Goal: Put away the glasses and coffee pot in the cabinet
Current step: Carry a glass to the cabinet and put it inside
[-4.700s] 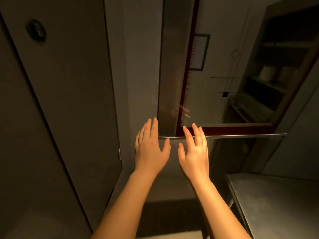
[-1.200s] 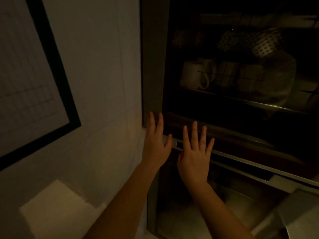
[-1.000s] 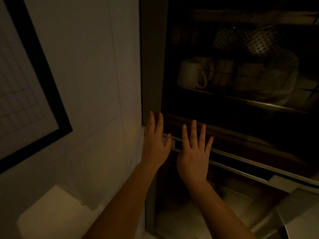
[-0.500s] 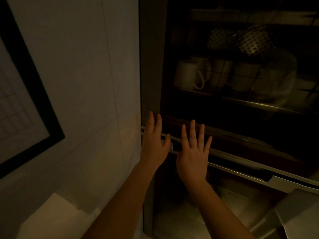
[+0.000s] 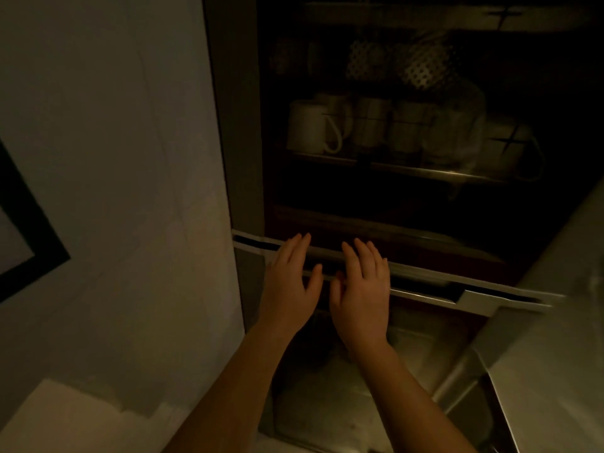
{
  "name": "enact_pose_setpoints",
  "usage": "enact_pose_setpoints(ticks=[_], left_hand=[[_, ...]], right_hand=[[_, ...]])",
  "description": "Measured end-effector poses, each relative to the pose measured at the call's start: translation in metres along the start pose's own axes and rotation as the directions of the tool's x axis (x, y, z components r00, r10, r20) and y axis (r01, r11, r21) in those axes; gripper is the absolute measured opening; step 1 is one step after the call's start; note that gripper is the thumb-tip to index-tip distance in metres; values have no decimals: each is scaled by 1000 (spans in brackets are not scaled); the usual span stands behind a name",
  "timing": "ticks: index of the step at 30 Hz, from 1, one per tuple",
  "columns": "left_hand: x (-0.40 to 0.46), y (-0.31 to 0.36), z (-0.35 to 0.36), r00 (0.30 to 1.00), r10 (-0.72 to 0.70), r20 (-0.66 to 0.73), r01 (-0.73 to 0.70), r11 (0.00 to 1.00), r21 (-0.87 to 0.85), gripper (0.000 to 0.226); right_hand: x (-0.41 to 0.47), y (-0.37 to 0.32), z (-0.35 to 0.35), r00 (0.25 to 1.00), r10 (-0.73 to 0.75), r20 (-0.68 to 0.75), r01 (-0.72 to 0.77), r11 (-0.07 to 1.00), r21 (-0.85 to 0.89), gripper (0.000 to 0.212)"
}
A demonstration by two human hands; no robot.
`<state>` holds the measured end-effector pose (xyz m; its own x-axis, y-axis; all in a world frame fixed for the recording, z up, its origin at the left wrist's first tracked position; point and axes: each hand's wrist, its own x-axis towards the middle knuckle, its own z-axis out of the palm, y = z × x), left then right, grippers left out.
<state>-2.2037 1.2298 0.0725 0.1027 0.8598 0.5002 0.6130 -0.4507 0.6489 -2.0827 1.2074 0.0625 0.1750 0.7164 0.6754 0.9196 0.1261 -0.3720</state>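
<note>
A tall dark cabinet [image 5: 242, 132] with a glass front stands ahead of me in dim light. On its middle shelf [image 5: 408, 170] stand several white mugs [image 5: 310, 127]. Above them sit patterned cups [image 5: 421, 65], hard to make out. My left hand [image 5: 291, 286] and my right hand [image 5: 361, 289] are both raised, empty, fingers straight, in front of the pale horizontal rail [image 5: 431, 282] under the glass section. Whether they touch the rail I cannot tell. No glasses or coffee pot are in view.
A pale wall [image 5: 130, 191] with a black-framed picture [image 5: 32, 256] fills the left. A grey counter [image 5: 555, 371] juts in at the lower right. The lower cabinet section [image 5: 343, 403] behind my forearms looks glassy and dim.
My view has shifted right and closer to the cabinet, so the framed picture slid toward the left edge. My right hand's fingers have drawn closer together; both hands stay near the rail.
</note>
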Motion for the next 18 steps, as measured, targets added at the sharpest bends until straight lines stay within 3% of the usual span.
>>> enact_pose_setpoints(ticks=[9, 18], left_hand=[[-38, 48, 74, 966, 87, 245, -83, 996, -25, 53], [-85, 134, 155, 845, 223, 486, -190, 975, -117, 57]], right_hand=[[-46, 74, -53, 962, 272, 6, -268, 953, -141, 46], [-113, 158, -133, 861, 493, -123, -508, 828, -237, 45]])
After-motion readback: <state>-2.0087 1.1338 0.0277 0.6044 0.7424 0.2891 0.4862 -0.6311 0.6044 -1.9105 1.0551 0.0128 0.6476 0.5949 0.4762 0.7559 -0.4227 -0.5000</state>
